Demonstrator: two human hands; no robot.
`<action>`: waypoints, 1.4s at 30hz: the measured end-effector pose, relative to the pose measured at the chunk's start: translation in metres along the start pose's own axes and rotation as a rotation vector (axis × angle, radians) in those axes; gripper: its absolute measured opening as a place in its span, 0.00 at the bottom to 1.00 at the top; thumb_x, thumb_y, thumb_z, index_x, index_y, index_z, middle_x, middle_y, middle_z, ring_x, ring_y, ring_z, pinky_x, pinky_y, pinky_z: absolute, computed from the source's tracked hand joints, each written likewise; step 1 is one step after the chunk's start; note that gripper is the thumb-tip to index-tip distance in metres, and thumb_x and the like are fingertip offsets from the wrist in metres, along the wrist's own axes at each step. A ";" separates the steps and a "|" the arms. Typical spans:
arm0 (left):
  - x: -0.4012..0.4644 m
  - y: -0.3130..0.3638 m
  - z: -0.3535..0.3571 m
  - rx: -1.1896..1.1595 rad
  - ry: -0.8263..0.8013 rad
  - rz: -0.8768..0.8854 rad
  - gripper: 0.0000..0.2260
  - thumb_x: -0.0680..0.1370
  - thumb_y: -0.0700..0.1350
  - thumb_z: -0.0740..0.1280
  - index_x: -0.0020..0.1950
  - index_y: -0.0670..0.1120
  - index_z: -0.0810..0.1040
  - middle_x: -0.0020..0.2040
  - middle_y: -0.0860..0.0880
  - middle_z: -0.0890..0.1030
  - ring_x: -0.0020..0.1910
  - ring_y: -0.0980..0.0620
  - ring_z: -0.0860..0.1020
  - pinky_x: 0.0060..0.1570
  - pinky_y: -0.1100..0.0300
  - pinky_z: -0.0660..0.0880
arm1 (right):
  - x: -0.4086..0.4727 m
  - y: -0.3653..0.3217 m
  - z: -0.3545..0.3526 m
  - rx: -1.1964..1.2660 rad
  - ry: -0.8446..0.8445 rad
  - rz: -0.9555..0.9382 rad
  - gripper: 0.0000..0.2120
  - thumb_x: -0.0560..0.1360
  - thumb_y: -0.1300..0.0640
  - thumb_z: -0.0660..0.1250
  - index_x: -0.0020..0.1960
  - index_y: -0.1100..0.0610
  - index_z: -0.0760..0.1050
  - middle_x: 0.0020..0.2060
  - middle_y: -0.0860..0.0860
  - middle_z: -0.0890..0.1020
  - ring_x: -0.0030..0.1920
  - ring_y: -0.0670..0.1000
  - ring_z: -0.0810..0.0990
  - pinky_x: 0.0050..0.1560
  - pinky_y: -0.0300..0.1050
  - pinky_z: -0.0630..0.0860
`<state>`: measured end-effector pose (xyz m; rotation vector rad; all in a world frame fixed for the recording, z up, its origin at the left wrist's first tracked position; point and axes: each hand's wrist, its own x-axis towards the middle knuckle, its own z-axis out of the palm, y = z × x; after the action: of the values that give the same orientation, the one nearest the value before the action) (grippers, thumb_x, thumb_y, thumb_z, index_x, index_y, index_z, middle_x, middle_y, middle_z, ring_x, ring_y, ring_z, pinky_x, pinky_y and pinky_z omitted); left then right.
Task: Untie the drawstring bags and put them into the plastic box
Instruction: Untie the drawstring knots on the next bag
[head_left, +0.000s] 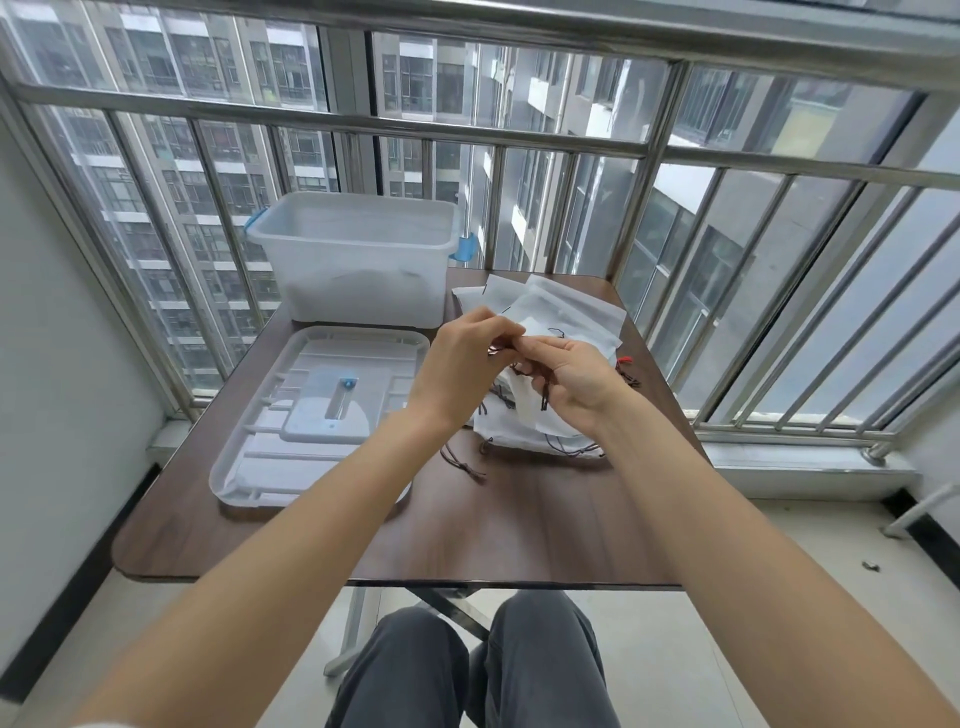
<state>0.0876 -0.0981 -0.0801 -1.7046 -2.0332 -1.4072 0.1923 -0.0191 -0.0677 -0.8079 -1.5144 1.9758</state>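
A person sits at a brown table (519, 525) by a window with metal bars. Both hands are up over a pile of white drawstring bags (545, 332). The left hand (462, 364) and the right hand (576, 384) meet in the middle, and each one pinches part of one bag (524, 400) and its dark string. The fingers are curled tight on it, not loose. They seem to be picking at the knot (that is my guess, because the fingertips come together right where the string is). The bag is held up off the pile so the knot is easy to see and pull.

The rest of the bags lie in a messy heap on the right side of the table, just under the hands. Some dark strings hang off the front of the heap.

The plastic box (358, 249) stands at the far left of the table, with blue clips on its ends. Its top is open so bags can drop in. I cannot tell whether any bags are inside yet. The lid (317, 421) lies flat on the table in front of the box, out of the way.
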 end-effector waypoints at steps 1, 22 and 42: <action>0.000 0.000 0.000 0.024 0.016 -0.014 0.09 0.71 0.37 0.72 0.51 0.39 0.82 0.44 0.42 0.81 0.41 0.49 0.79 0.44 0.69 0.71 | -0.001 -0.002 -0.001 0.012 -0.037 -0.004 0.07 0.76 0.67 0.61 0.45 0.63 0.77 0.32 0.51 0.77 0.33 0.45 0.70 0.28 0.30 0.65; -0.002 0.000 -0.009 -0.232 -0.071 -0.325 0.06 0.73 0.38 0.71 0.49 0.43 0.84 0.39 0.49 0.83 0.35 0.59 0.79 0.44 0.69 0.75 | -0.006 -0.005 0.003 -0.269 0.165 -0.280 0.07 0.68 0.70 0.71 0.36 0.59 0.79 0.24 0.50 0.80 0.26 0.44 0.78 0.29 0.30 0.72; 0.005 -0.009 -0.017 -0.786 -0.253 -0.680 0.06 0.76 0.33 0.65 0.44 0.42 0.79 0.35 0.47 0.81 0.32 0.58 0.78 0.33 0.71 0.73 | 0.004 0.006 -0.003 -0.480 0.174 -0.477 0.04 0.71 0.64 0.71 0.42 0.56 0.77 0.34 0.50 0.81 0.36 0.43 0.81 0.37 0.33 0.75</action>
<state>0.0716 -0.1061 -0.0727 -1.4937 -2.5484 -2.5966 0.1917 -0.0154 -0.0745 -0.6923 -1.8897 1.1877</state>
